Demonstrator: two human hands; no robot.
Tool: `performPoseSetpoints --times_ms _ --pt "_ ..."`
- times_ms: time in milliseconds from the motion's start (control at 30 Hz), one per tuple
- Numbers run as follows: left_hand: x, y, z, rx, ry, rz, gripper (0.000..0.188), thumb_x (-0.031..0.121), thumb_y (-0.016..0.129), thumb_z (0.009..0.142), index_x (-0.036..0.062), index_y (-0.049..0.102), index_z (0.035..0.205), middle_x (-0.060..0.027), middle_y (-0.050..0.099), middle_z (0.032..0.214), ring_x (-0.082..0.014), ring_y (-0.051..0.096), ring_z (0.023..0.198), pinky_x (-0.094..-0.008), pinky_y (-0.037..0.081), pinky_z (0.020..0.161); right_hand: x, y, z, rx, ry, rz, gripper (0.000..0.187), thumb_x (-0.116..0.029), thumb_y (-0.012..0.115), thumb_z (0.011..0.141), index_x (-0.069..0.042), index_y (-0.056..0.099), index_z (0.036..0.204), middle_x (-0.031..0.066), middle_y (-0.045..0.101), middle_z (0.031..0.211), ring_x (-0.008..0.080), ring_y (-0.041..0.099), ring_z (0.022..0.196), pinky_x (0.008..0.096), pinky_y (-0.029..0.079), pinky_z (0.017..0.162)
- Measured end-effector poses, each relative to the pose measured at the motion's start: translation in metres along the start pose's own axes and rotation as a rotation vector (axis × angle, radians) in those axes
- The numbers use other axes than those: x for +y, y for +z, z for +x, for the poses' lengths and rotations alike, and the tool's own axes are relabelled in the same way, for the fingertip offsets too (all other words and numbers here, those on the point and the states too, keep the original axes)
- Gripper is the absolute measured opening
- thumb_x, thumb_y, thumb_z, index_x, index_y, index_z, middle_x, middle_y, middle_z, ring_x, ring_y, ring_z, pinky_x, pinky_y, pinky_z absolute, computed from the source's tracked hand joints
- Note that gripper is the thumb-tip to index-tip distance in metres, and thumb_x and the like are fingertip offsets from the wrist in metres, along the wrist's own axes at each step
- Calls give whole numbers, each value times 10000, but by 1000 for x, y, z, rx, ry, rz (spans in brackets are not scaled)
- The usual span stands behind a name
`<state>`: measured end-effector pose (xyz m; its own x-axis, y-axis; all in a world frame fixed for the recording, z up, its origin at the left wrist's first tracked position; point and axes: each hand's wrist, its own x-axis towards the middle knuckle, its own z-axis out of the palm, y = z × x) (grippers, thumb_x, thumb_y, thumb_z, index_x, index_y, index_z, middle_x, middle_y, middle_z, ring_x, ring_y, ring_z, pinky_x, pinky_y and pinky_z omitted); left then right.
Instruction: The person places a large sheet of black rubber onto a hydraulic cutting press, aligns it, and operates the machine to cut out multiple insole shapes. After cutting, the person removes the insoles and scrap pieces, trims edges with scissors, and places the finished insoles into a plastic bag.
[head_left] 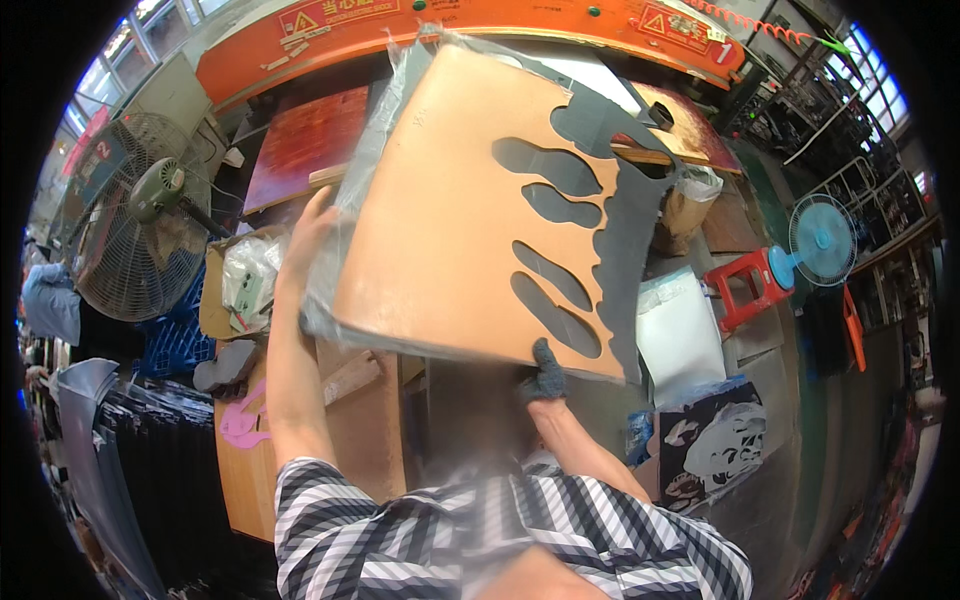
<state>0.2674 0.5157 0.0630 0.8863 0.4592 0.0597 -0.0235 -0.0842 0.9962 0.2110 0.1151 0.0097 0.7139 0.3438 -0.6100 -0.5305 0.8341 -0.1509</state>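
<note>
A large tan sheet (440, 220) with insole-shaped cut-outs and a ragged right edge is held up, tilted, before me. Dark grey sheet material (632, 270) lies beneath it and shows through the holes. Clear plastic film (322, 290) wraps the left and lower edges. My bare left hand (315, 232) holds the stack by its left edge, partly hidden by the film. At the lower right edge my right hand (545, 380), in a dark grey glove, grips the stack with its thumb on top. Its other fingers are hidden underneath.
An orange machine beam (480, 28) spans the back. To the left stand a large fan (140, 215), a box with plastic-wrapped pieces (250, 285) and dark stacked sheets (160, 470). On the right are a red stool (742, 290), a blue fan (822, 240) and white sheets (682, 335).
</note>
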Motion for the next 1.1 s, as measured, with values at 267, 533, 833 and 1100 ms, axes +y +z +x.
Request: performPoseSetpoints --times_ms 267,533,833,1100 --pt "-118 79 -226 -117 -368 -925 716 358 714 731 197 400 1354 -71 493 1295 -218 535 1112 -346 468 897 50 -4 45 -104 166 -143 264 -162 620 859 -98 545 1103 65 610 1020 235 593 932 385 525 702" --pt "-72 189 -168 193 -316 -491 589 160 678 815 -53 405 1292 -114 487 1248 -202 498 1095 -322 404 921 80 -6 77 -338 -3 -661 326 -186 554 909 -43 518 1200 74 584 1142 178 564 1034 291 466 895" --pt "-54 114 -82 404 -387 -970 368 187 480 903 -62 494 1175 -169 580 1122 -280 605 950 -391 499 839 8 68 -17 -888 149 -1706 332 -239 618 827 -83 621 1120 86 618 1101 143 542 1053 284 439 892" --pt "-80 28 44 103 -290 -935 401 269 421 929 -55 517 1145 -164 611 1070 -286 608 938 -381 490 848 -193 15 135 150 -952 -1319 240 -124 617 846 -46 610 1073 55 627 977 140 556 847 264 457 769"
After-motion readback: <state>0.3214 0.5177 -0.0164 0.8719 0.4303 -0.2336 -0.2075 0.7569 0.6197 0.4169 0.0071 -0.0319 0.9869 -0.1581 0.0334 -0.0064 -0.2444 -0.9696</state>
